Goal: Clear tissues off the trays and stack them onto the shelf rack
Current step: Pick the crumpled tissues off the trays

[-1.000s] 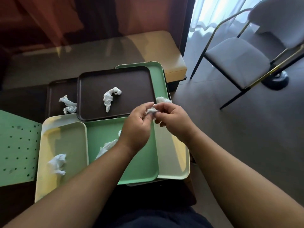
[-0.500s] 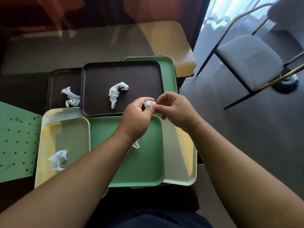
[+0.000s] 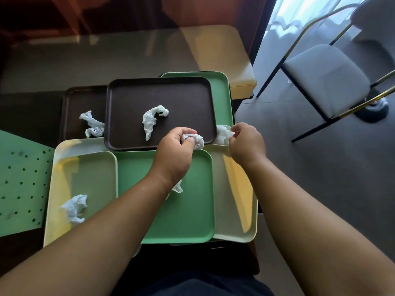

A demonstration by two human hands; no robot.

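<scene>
Several trays overlap on a low table. My left hand point(image 3: 174, 154) is closed around a balled white tissue point(image 3: 195, 141) over the near edge of the brown tray point(image 3: 181, 97). My right hand point(image 3: 245, 144) pinches another tissue point(image 3: 222, 134) lying at the far end of the cream tray point(image 3: 235, 210). More crumpled tissues lie on the brown tray point(image 3: 152, 120), on the second brown tray at the left point(image 3: 93, 124), on the pale tray point(image 3: 74, 208), and one shows under my left wrist on the green tray point(image 3: 177, 188).
A green perforated panel point(image 3: 21, 189) stands at the left. A yellow-topped table point(image 3: 213, 50) is behind the trays. A grey padded chair point(image 3: 324, 75) with a gold and black frame stands on the floor at the right.
My hands have parted. The left keeps the balled tissue, while the right has moved right to the tissue on the cream tray.
</scene>
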